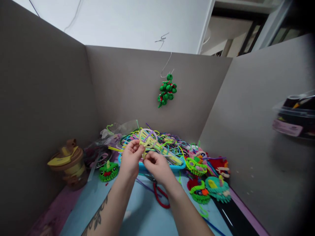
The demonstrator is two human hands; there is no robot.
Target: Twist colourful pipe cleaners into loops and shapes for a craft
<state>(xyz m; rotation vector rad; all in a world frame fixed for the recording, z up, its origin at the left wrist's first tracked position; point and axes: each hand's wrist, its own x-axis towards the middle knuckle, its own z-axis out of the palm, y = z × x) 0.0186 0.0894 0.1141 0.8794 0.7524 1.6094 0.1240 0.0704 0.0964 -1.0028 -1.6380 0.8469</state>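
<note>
My left hand [131,156] and my right hand [155,165] are raised together over the table, both pinching a small pipe-cleaner piece [147,138] with a yellow stem and a yellow and lilac loop on top. The left fingers grip the stem from the left, the right fingers close on its lower end. Right behind it lies a blue tray [179,167] heaped with pipe cleaners [167,146] in many colours. Red-handled scissors [159,196] lie on the table under my right wrist.
Grey cardboard walls enclose the table on three sides. A green pipe-cleaner bunch [167,90] hangs on a wire hook at the back wall. Finished fuzzy figures [208,183] lie at right, a green one [108,171] at left, beside a brown and yellow container [69,163].
</note>
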